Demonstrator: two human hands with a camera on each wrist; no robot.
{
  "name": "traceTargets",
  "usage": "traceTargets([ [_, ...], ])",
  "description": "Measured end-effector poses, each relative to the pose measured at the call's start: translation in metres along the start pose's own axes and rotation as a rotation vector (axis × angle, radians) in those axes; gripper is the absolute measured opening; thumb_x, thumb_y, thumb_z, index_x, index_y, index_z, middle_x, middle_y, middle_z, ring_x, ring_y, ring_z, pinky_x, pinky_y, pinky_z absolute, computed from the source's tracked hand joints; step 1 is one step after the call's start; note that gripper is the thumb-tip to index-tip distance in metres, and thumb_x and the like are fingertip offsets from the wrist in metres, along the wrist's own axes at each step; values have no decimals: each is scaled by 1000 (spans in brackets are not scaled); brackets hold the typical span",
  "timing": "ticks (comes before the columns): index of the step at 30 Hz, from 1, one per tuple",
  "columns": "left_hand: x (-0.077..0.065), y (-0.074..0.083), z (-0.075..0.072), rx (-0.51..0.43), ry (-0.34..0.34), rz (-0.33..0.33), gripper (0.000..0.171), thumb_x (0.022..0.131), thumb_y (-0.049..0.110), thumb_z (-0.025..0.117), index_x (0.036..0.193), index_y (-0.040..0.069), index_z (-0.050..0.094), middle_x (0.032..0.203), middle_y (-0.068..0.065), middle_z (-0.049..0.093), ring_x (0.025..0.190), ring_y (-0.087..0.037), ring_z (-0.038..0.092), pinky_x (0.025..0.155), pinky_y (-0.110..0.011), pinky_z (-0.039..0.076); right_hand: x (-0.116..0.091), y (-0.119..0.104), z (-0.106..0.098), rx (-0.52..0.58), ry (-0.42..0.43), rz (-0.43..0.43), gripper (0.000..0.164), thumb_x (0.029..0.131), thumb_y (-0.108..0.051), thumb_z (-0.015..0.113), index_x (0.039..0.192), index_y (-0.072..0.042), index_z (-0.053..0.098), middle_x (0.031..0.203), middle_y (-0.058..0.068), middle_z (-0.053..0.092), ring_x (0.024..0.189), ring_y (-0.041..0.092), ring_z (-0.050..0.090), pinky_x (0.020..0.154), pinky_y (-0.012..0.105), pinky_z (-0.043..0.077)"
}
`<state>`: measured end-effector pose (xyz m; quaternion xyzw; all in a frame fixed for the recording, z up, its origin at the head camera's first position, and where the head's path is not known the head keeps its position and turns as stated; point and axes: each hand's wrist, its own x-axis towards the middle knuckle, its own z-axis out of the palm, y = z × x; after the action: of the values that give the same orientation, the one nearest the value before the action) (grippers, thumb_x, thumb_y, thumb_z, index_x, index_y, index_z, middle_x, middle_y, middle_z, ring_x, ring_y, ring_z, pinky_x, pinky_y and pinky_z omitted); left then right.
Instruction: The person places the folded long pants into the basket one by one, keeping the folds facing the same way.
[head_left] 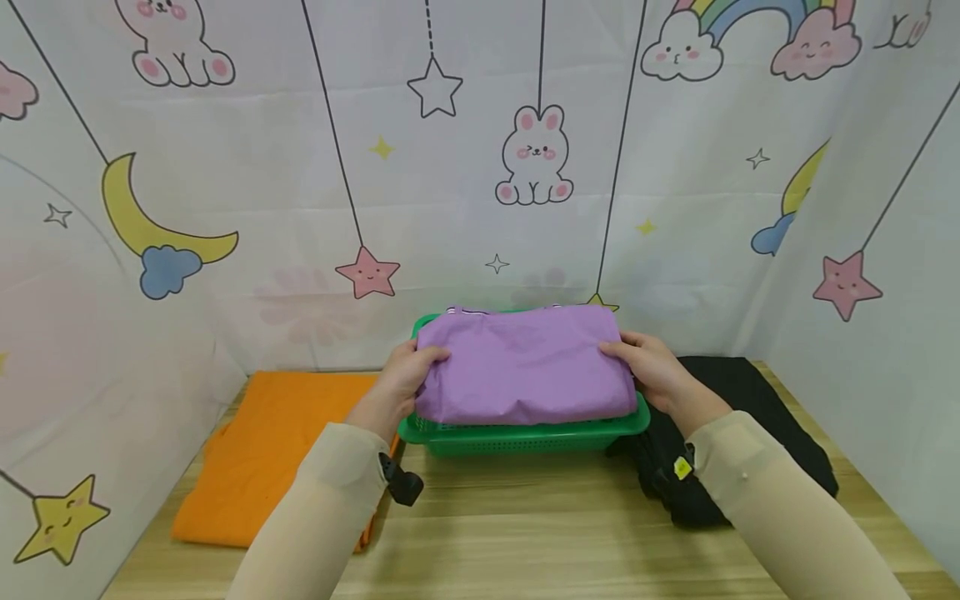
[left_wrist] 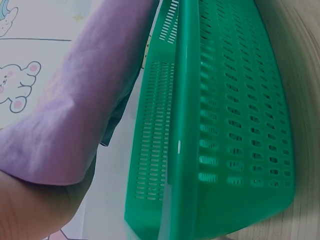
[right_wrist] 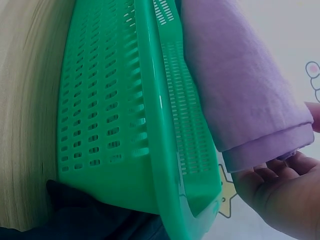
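A folded purple cloth (head_left: 525,367) is held up over a green plastic basket (head_left: 525,437), overlapping most of it in the head view. At the cloth's left end my left hand (head_left: 401,375) grips it, thumb on top. My right hand (head_left: 652,367) holds the other end the same way, its fingers curled beneath the fold in the right wrist view. Both wrist views show the cloth (right_wrist: 245,75) above the rim of the perforated basket (left_wrist: 182,125), with a gap between them at the near side.
Folded orange fabric (head_left: 262,450) lies on the wooden table (head_left: 510,533) left of the basket. Black fabric (head_left: 757,425) lies to the right, close against the basket's side. A white curtain (head_left: 465,208) with cartoon prints hangs behind the table and along both sides.
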<state>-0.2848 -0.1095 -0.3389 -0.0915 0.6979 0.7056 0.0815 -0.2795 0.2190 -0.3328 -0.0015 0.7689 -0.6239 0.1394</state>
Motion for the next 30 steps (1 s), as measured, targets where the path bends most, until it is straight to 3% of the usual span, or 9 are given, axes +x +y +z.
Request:
traceTargets([
  [14,2,0,0,13,-10,-7,51,90,13,56,138,4,42,131,-15,50,107,-28,50,100,-43,42,5,0,1,-18,-6,17,70,97,-33,51,152,-9,16,153,19,25,135,36,35,108,50,35],
  [30,4,1,0,36,-36,-15,55,91,10,53,143,5,35,141,-16,44,121,-31,45,110,-46,34,6,-1,1,-58,-8,27,69,97,-33,51,152,-8,17,152,20,27,133,37,37,107,50,37],
])
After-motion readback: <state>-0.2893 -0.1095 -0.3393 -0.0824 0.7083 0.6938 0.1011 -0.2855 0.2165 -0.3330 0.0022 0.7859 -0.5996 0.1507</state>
